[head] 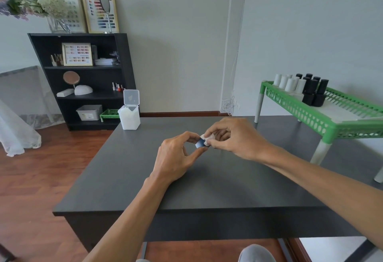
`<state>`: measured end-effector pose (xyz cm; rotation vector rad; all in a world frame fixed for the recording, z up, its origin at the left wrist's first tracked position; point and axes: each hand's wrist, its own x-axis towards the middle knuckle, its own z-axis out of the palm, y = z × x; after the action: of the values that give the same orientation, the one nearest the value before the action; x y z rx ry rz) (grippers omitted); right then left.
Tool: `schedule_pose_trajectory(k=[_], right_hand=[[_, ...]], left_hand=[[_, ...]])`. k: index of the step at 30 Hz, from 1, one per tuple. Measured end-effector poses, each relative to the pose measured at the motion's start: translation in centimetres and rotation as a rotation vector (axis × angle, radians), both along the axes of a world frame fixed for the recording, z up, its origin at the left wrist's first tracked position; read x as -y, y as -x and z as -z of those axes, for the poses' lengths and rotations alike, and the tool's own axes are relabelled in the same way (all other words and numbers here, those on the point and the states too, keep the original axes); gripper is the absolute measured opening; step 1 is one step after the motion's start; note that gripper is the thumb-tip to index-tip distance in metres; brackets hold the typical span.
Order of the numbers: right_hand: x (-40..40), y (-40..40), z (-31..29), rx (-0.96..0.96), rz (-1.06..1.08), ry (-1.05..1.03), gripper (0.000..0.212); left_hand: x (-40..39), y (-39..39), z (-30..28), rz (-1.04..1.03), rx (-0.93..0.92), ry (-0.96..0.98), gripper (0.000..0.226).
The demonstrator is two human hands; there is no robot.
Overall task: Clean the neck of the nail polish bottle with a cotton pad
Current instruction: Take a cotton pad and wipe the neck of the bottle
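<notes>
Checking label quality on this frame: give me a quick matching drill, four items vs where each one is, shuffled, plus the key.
Things:
1. nail polish bottle
2. cotton pad
3. white lidded container
4. black and white bottles

Places:
A. standing on the green rack
B. far-left corner of the dark table, lid flipped up
C. pinched in the left hand above the table
D. held by the right hand against the top of the small blue item

Pairs: 1-C, 2-D, 3-B, 4-A
</notes>
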<state>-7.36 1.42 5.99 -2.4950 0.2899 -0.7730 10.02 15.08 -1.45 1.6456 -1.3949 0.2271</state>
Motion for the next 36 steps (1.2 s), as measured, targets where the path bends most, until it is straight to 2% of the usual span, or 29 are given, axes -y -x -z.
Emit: schedule_pose_trajectory(k=[11,21,28,36], right_hand=[[0.5,0.3,-0.8,-0.098,-0.032,0.019,0.019],[0.8,0.4,-2.3,-0.172,-0.171,0.275,0.022],[0.3,-0.1,-1.6,-0.067,-0.018,0.025,0.011],[0.9,0.8,-2.1,-0.112,-0.076,-0.119,0.011]], left_hand=[[0.0,-0.1,0.1,-0.007,0.028,0.001,0.038],[-0.1,-0.1,0.0,0.040,0.021,0.012,0.031],[0.0,-0.1,0.0,0.020,0.016,0.042,0.038],[-0.3,0.1,-0.2,0.051,0.010,0.008,0.047]])
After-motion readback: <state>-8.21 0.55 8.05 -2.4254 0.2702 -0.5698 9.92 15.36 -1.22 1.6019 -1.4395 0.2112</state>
